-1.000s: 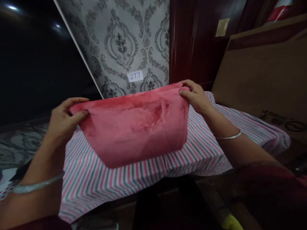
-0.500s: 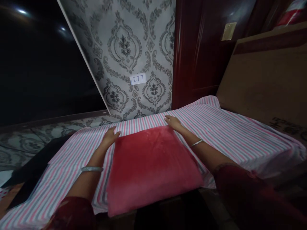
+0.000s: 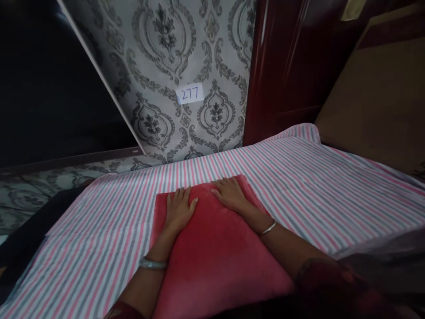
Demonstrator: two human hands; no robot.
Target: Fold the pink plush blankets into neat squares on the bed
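Observation:
A red, velvety folded cloth (image 3: 215, 257) lies on a pink, grey and white striped sheet (image 3: 299, 186). Flat on its far left part rests my left hand (image 3: 179, 208), palm down with the fingers apart. My right hand (image 3: 229, 192) lies flat near the far right corner, fingers stretched out over the cloth. The near edge of the cloth runs down to the bottom of the view, partly in dark shadow. Neither hand grips the fabric.
Behind the sheet stands a patterned wall with a paper label (image 3: 190, 93) reading 277. A large dark screen (image 3: 59, 97) is at the left. To the right are a dark red glossy door or panel (image 3: 282, 75) and a big cardboard box (image 3: 381, 102).
Both hands have moved inward from the far corners onto the top of the red cloth and now lie flat. The head view has tilted down and closer.

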